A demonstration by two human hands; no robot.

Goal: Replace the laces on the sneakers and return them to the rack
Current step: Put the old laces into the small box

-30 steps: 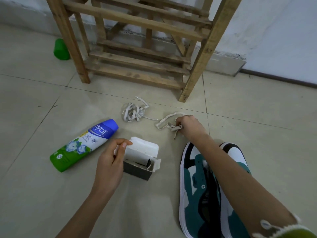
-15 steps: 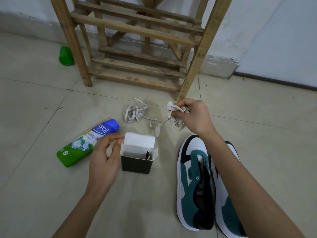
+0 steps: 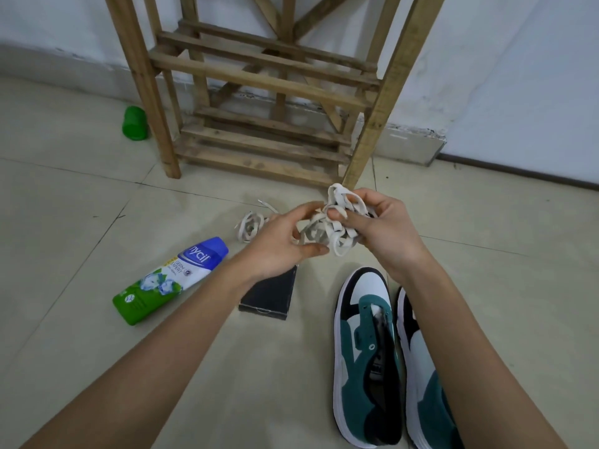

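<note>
Left hand: I am seeing the left hand (image 3: pixel 285 241) gripping the left side of the tangled lace (image 3: pixel 327 231), with its fingers curling in over the loops and its thumb lying along underneath.
Right hand: the right hand (image 3: pixel 382 228) is pinching the same tangle from the other side. Its thumb is pressing on the top loops and its fingers are curling round behind.
Tangled lace: it is hanging between my two hands as a loose white bundle, up off the tiled floor (image 3: pixel 81 222), in front of the rack's front right leg.
Second lace (image 3: pixel 251 225): it is lying bunched on the floor just left of the left hand, apart from the held bundle.
Sneakers: the pair is sitting side by side at lower right with toes pointing toward the rack. The left sneaker (image 3: pixel 366 351) is showing in full, while my right forearm is crossing over the right sneaker (image 3: pixel 428 384).
Rack (image 3: pixel 259 79): the slatted wooden rack is standing against the wall, beyond the hands.
Black box (image 3: pixel 269 296): it is sitting on the floor partly under my left wrist, and I cannot tell how its lid is standing.
Bottle (image 3: pixel 168 283): the green and blue bottle is lying on its side left of the box.
Green cap (image 3: pixel 134 123): it is resting beside the rack's front left leg.
</note>
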